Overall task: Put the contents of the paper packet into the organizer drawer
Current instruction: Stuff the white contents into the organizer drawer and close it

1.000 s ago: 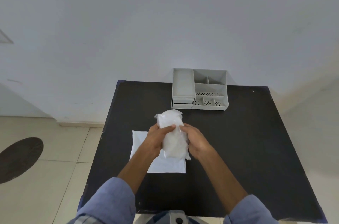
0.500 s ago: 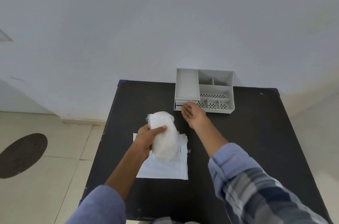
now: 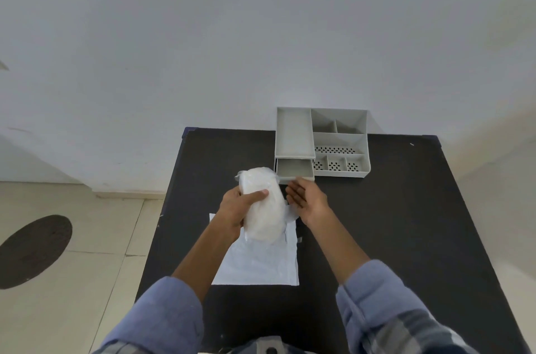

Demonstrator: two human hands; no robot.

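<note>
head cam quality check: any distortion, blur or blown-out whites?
Head view: wide-angle bend, table edges splay outward; soft, even light, faint shadows only; white bundle in the left hand is nearly washed out, texture lost, and merges with the white packet beneath; organizer and open drawer sharp; right hand crisp.

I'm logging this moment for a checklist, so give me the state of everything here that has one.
Organizer drawer: pulled open, looks empty.
Organizer: upright against the wall, compartments look empty.
White bundle: held above the table, not yet in the drawer.
Paper packet: flat on the table.
Left hand: closed around the bundle.
Right hand: open, empty, just in front of the drawer.
</note>
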